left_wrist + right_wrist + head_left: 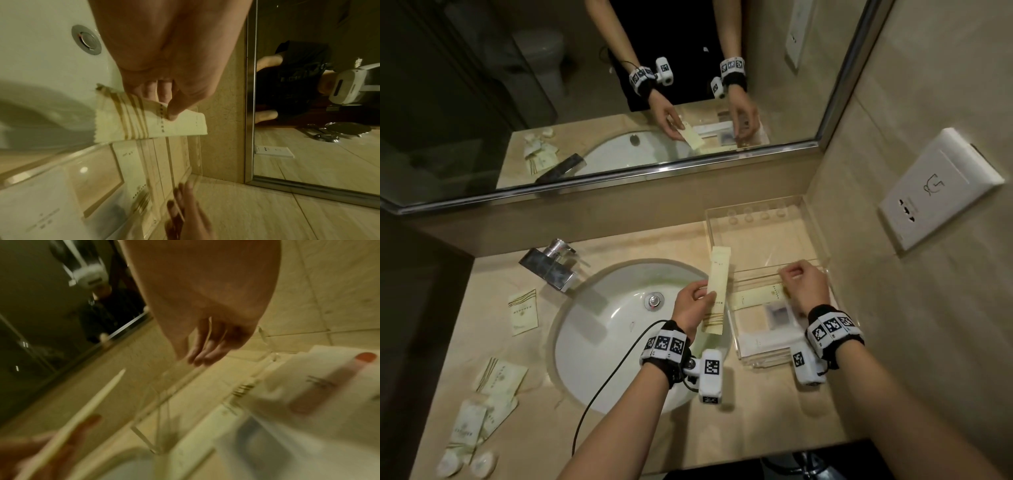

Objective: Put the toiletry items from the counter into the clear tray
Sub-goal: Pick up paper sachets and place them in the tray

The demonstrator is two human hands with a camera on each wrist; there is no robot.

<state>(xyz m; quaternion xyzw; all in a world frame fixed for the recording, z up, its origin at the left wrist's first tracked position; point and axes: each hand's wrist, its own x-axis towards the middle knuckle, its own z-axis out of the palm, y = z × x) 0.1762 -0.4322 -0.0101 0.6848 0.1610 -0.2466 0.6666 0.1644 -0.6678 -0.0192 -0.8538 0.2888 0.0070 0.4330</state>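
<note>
More packets [500, 378] wait on the worktop [750, 411]. The left hand [693, 308] pinches a long packet [717, 289] above the sink [599, 342]; it could slip in. The right hand [804, 284], loosely curled, holds nothing over the clear tray [815, 236].

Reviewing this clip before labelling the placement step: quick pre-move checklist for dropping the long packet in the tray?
1. Grip on long packet: left hand pinches it mid-length, thumb on top. Ok.
2. Packet clear of the sink edge: held above the basin, beside the clear tray. Ok.
3. Free space in tray: far section looks bare; near section already holds a long packet and flat sachets. Ok.
4. Right hand out of the drop path: it sits over the tray's middle, fingers curled. Not ok.
5. Whether right hand holds anything: cannot tell.
6. Items left on counter: several sachets remain left of the sink. Not ok.
</note>
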